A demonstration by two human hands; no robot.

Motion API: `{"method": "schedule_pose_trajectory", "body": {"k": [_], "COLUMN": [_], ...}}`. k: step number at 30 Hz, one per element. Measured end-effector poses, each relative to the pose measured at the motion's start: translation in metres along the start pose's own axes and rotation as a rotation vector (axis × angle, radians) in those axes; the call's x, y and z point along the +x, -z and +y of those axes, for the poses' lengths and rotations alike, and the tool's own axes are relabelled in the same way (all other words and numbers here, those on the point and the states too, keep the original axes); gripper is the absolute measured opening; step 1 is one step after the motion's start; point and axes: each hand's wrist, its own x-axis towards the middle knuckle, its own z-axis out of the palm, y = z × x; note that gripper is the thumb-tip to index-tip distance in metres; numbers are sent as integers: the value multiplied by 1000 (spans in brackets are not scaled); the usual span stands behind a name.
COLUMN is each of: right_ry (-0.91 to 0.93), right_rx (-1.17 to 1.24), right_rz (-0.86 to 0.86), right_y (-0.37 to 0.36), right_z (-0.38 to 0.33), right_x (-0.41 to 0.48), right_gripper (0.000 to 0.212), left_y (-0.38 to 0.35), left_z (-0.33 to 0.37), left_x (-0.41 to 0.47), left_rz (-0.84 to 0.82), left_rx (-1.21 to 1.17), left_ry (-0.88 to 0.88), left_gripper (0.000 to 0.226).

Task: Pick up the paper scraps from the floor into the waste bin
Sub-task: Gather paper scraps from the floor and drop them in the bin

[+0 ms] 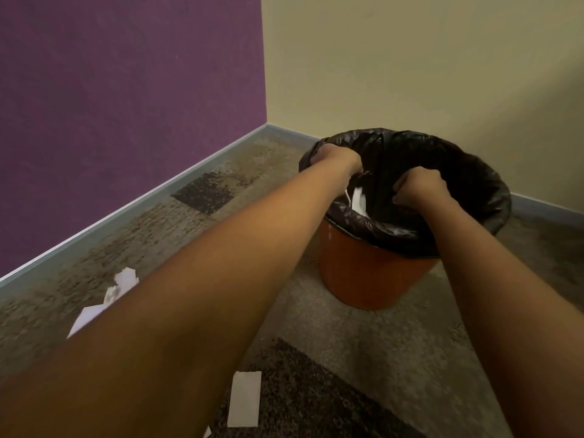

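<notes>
Several paper scraps lie uncollected on the floor as I watch over the remote feed: a clean rectangle near the middle, two torn pieces at the left, partly behind the left forearm, and a sliver at the bottom edge. White paper already shows inside the waste bin, an orange tub standing right of centre, close to the far corner. Both hands are at its mouth. The left hand curls over the far-left rim, gripping the black liner, apparently to steady the bag or hold it open. The right hand is fisted over the opening; whether it grips liner, paper or nothing, I cannot tell. Underfoot is mottled beige carpet with dark patches; a purple wall meets a cream wall above grey skirting.
</notes>
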Motion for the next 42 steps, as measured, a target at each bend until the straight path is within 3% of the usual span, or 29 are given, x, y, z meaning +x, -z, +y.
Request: {"method": "schedule_pose_trajectory", "body": {"k": [3, 6, 10, 13, 16, 25, 28, 32, 34, 37, 42], "right_ry": [8, 18, 101, 178, 254, 588, 625, 490, 414, 309, 395], "right_rx": [25, 133, 306, 371, 344, 221, 256, 373, 311, 230, 227], "right_rz": [38, 85, 130, 126, 176, 556, 411, -50, -190, -257, -239], "right_y": [-2, -2, -2, -8, -16, -76, -124, -209, -247, -289, -320], "right_z": [-2, -6, -24, -44, -66, -90, -84, -55, -33, -19, -48], "right_x": [-3, -11, -38, -63, -91, -158, -182, -236, -266, -303, -327], "right_gripper": [27, 24, 21, 19, 24, 31, 32, 46, 64, 100, 91], "left_y": [13, 24, 47, 69, 96, 172, 192, 213, 223, 238, 256], "left_z": [1, -6, -28, -49, -73, -155, -188, -229, -247, -273, -300], "left_x": [-21, -27, -29, -31, -29, -41, -48, -60, -66, -70, -77], "left_rz": [-9, 64, 228, 313, 379, 562, 615, 670, 679, 718, 724], "left_rx": [-153, -278, -201, -120, -43, 60, 79, 96, 116, 158, 203], "left_ry": [-19, -85, -305, -366, -359, -219, -153, -74, -3, 64, 161], "left_gripper": [58, 39, 23, 19, 21, 23, 23, 23, 26, 27, 28]}}
